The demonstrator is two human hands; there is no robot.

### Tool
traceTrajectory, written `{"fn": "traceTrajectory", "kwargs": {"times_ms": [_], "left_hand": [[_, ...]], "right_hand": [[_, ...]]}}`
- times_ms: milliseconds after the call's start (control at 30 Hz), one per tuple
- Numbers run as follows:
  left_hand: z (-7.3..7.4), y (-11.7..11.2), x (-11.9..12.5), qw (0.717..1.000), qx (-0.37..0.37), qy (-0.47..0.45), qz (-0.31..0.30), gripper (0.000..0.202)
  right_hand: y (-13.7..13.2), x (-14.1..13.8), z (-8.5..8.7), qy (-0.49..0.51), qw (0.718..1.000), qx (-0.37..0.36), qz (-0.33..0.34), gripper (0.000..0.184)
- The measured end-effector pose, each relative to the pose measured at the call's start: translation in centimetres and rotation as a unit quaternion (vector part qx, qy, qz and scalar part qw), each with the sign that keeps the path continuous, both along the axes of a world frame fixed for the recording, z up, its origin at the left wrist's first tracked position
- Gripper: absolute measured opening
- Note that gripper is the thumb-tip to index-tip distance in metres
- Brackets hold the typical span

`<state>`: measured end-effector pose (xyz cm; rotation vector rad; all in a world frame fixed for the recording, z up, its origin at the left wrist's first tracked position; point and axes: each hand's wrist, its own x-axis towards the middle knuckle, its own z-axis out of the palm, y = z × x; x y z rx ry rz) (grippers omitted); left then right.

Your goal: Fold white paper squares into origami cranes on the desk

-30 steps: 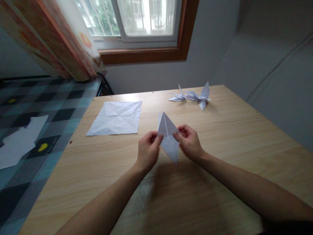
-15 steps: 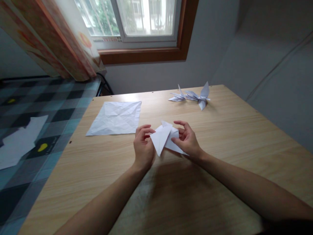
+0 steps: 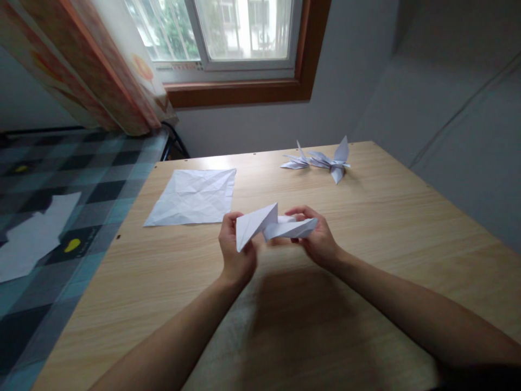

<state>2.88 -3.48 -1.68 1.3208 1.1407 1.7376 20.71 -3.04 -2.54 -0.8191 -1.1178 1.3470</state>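
A folded piece of white paper (image 3: 258,224) is held up above the wooden table, stretched between both hands. My left hand (image 3: 237,252) grips its left side, with the fingers partly hidden behind a pointed flap. At the other end, my right hand (image 3: 319,239) pinches the paper, its fingers curled behind and its thumb below. The flaps stand apart, one slanting up to a peak near the middle and one stretching right. A creased, unfolded sheet of white paper (image 3: 195,195) lies flat just beyond my left hand.
Folded paper shapes with pointed petals (image 3: 334,162) stand near the back edge of the wooden table (image 3: 386,217). To the left, white paper sheets (image 3: 36,233) lie on a checked cloth (image 3: 101,190). A window (image 3: 244,32) and curtain (image 3: 89,65) are behind.
The folded paper has been turned in my hands. Its front flap, which pointed down at me, now tilts left with a peak upward, and the right part has lifted.
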Motion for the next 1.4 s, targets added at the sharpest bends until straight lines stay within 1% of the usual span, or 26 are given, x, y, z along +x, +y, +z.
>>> {"fn": "traceTrajectory", "kwargs": {"times_ms": [100,233,300,400,467,533,600,667,733,767,833,867,933,1033,1133,1200,1267,1333,1400], "left_hand": [[-0.3,0.2,-0.1,1.000,0.010,-0.016,0.007,0.022],[-0.1,0.3,0.3,0.997,-0.001,-0.080,-0.006,0.027],[0.0,0.3,0.4,0.994,-0.006,-0.108,-0.011,0.026],[-0.1,0.4,0.5,0.992,-0.020,-0.121,0.008,0.022],[-0.2,0.3,0.5,0.991,-0.041,-0.127,0.010,0.019],[-0.3,0.2,0.5,0.988,-0.066,-0.136,-0.029,0.018],[-0.4,0.0,0.6,0.982,-0.090,-0.138,-0.092,0.019],[-0.4,-0.2,0.6,0.975,-0.108,-0.123,-0.151,0.021],[-0.5,-0.3,0.6,0.971,-0.118,-0.102,-0.183,0.021],[-0.5,-0.3,0.6,0.971,-0.119,-0.096,-0.186,0.021],[-0.5,-0.2,0.6,0.974,-0.113,-0.102,-0.171,0.024],[-0.4,-0.2,0.6,0.974,-0.110,-0.113,-0.161,0.027],[-0.1,-0.2,0.7,0.972,-0.109,-0.143,-0.152,0.033],[0.5,-0.3,0.9,0.967,-0.122,-0.153,-0.166,0.041],[0.7,-0.5,1.2,0.966,-0.130,-0.124,-0.187,0.043],[0.7,-0.4,1.3,0.964,-0.139,-0.114,-0.196,0.036],[0.5,-0.3,1.4,0.964,-0.147,-0.115,-0.191,0.028],[0.4,-0.2,1.3,0.964,-0.152,-0.122,-0.181,0.026],[0.3,-0.1,1.3,0.963,-0.160,-0.123,-0.177,0.028]], "right_hand": [[-0.1,-0.1,0.3,0.016,1.000,0.004,0.015,0.013],[-0.1,-0.1,1.3,0.022,1.000,0.010,0.002,0.005],[0.0,0.2,2.3,0.020,1.000,0.011,0.011,0.011],[0.3,0.8,4.0,0.002,0.999,0.005,0.053,0.013],[0.5,1.1,4.8,-0.044,0.996,0.043,0.057,0.015],[0.5,1.4,5.1,-0.116,0.987,0.109,0.025,0.018],[0.4,1.3,5.2,-0.185,0.968,0.168,-0.026,0.019],[0.2,1.1,4.9,-0.214,0.957,0.188,-0.053,0.015],[0.1,0.6,4.5,-0.187,0.969,0.157,-0.032,0.016],[0.0,0.4,4.3,-0.162,0.979,0.126,-0.010,0.020],[-0.1,-0.1,3.9,-0.118,0.991,0.053,0.021,0.026],[-0.1,-0.2,3.7,-0.105,0.994,0.021,0.022,0.028],[-0.1,-0.4,3.4,-0.091,0.996,-0.018,-0.004,0.030],[0.0,-0.5,3.3,-0.073,0.995,-0.028,-0.057,0.031],[0.2,-0.5,3.1,-0.057,0.995,-0.036,-0.079,0.029],[0.4,-0.5,2.9,-0.029,0.995,-0.052,-0.076,0.024],[0.5,-0.5,2.6,0.012,0.996,-0.071,-0.059,0.022],[0.6,-0.4,2.3,0.039,0.995,-0.083,-0.043,0.019],[0.5,-0.4,1.9,0.029,0.996,-0.073,-0.042,0.015]]}}
